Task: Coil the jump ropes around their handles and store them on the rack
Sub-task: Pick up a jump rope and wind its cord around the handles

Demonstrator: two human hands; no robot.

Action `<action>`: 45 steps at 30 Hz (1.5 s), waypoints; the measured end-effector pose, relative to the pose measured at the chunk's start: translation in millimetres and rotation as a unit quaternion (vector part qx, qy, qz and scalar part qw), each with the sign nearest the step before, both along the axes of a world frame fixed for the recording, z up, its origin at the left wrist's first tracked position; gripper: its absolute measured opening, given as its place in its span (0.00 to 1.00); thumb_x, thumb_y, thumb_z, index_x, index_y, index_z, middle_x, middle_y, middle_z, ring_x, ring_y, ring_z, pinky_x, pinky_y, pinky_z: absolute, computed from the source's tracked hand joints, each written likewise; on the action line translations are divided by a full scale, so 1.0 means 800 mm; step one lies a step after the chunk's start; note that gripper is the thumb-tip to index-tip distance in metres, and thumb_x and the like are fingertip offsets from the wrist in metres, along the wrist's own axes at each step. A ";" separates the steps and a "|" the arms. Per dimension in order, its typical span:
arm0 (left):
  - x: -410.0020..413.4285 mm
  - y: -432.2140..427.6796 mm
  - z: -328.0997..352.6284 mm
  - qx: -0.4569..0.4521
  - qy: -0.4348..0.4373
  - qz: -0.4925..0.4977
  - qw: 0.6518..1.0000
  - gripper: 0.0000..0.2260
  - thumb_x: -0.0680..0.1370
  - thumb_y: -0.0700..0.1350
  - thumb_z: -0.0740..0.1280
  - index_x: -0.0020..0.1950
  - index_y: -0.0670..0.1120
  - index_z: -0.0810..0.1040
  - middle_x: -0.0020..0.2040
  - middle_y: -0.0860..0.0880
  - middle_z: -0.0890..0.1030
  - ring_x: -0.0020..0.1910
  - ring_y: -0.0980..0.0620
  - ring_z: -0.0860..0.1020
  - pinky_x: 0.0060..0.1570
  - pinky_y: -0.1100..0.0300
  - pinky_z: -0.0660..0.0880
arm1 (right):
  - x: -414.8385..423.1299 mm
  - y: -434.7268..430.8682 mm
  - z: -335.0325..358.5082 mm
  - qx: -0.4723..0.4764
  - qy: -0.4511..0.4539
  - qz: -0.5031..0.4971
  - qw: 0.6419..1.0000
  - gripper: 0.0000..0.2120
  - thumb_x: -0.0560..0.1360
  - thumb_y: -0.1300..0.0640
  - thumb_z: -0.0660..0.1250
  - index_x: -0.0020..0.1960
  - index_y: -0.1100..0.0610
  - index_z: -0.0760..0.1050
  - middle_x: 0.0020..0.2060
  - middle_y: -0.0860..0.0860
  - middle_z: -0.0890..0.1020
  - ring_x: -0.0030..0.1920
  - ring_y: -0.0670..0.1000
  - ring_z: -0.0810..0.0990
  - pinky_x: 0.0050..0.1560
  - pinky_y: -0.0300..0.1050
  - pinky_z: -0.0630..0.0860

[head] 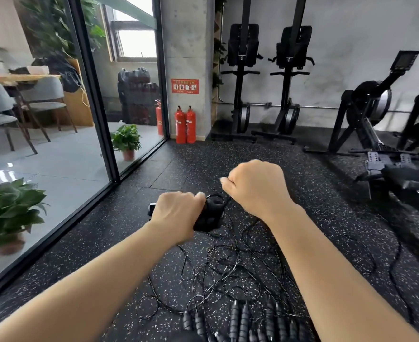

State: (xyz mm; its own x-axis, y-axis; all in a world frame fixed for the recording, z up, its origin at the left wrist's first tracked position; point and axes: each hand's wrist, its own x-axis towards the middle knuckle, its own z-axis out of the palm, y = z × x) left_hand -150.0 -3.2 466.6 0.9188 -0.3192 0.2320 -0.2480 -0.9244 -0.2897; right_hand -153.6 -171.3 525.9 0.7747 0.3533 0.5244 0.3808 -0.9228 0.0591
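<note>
The handles (207,213), a black pair already partly wrapped in rope, are held in the air above the speckled floor (265,164), gripped by the left hand (176,215) with its fingers curled round them. Just beside them, the right hand (255,186) is fisted, pinching a thin black rope (225,202) that runs to the handles. Below, loose ropes (228,272) lie tangled on the floor, and more handles (240,319) lie by its near edge. Rowers (265,95) stand at the far wall, extinguishers (185,124) by the pillar.
</note>
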 end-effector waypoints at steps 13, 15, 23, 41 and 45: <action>-0.017 0.011 0.024 -0.109 -0.020 -0.251 0.962 0.14 0.68 0.54 0.63 0.52 0.54 0.71 0.40 0.57 0.77 0.41 0.53 0.76 0.40 0.56 0.74 | 0.056 -0.020 -0.058 0.417 0.330 0.132 0.836 0.26 0.74 0.47 0.69 0.25 0.56 0.62 0.25 0.53 0.63 0.27 0.52 0.59 0.32 0.45 0.57; -0.017 0.003 0.020 -0.168 0.001 -0.214 0.962 0.16 0.67 0.56 0.63 0.54 0.55 0.71 0.42 0.57 0.77 0.44 0.53 0.77 0.41 0.56 0.73 | 0.056 -0.019 -0.079 0.494 0.355 0.156 0.778 0.22 0.73 0.45 0.68 0.30 0.60 0.67 0.30 0.55 0.64 0.31 0.54 0.59 0.34 0.49 0.56; 0.018 -0.033 -0.041 -0.329 0.107 -0.016 0.938 0.17 0.66 0.49 0.72 0.48 0.53 0.66 0.37 0.55 0.75 0.40 0.51 0.76 0.38 0.58 0.71 | 0.079 -0.020 -0.169 0.634 0.296 0.075 0.710 0.22 0.74 0.48 0.69 0.29 0.62 0.70 0.26 0.54 0.67 0.30 0.49 0.61 0.31 0.44 0.54; 0.098 -0.039 -0.177 -0.485 0.235 0.176 0.824 0.20 0.56 0.53 0.70 0.46 0.54 0.72 0.42 0.54 0.81 0.43 0.51 0.80 0.47 0.52 0.79 | 0.082 -0.057 -0.260 0.258 0.341 -0.135 0.894 0.25 0.79 0.45 0.58 0.34 0.60 0.79 0.25 0.50 0.77 0.34 0.54 0.80 0.37 0.45 0.74; 0.110 -0.029 -0.180 -0.424 0.222 0.198 0.855 0.20 0.61 0.52 0.73 0.50 0.51 0.73 0.42 0.54 0.80 0.43 0.51 0.80 0.45 0.55 0.78 | 0.072 -0.044 -0.237 0.170 0.281 -0.130 0.936 0.25 0.81 0.44 0.55 0.31 0.57 0.69 0.28 0.49 0.75 0.31 0.51 0.74 0.35 0.44 0.69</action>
State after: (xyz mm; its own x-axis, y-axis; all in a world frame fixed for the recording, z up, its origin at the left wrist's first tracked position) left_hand -62.0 -26.1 322.9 0.9736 0.1477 -0.1740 0.2217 -0.7923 0.5685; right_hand -96.4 -206.5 336.6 0.9984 0.0004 0.0569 0.0230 -0.9177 -0.3965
